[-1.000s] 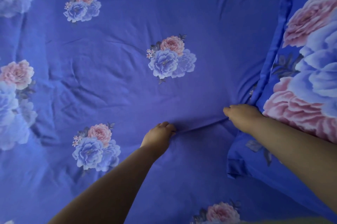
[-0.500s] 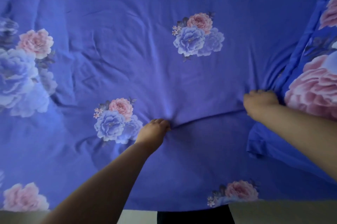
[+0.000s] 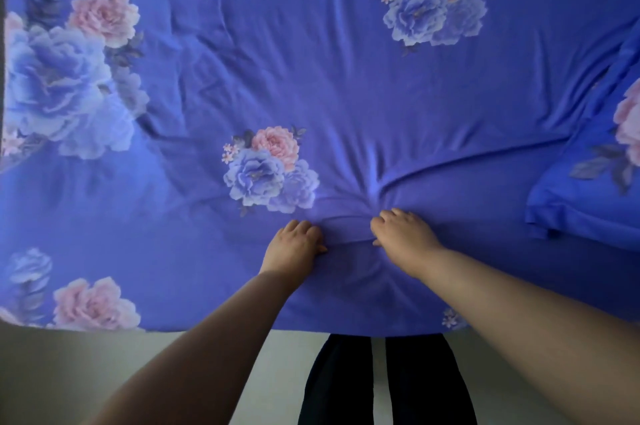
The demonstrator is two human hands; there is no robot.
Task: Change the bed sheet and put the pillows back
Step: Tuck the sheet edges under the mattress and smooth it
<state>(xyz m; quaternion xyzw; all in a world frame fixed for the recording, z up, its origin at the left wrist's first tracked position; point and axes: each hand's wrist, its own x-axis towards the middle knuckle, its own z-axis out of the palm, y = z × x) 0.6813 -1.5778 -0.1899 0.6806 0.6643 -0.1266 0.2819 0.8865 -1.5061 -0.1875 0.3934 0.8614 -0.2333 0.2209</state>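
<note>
**Two hands gathering a blue floral bed sheet**

At 6 o'clock, dark trousers (image 3: 384,383) stand on a pale floor (image 3: 69,372) against the bed's edge. Just beyond, the left hand (image 3: 296,246) and right hand (image 3: 403,234) lie close together on the bed sheet (image 3: 277,61), fingers curled and pinching a fold of cloth between them. Creases fan out from this fold. At 3 o'clock, a matching pillow (image 3: 588,203) lies on the sheet
</note>
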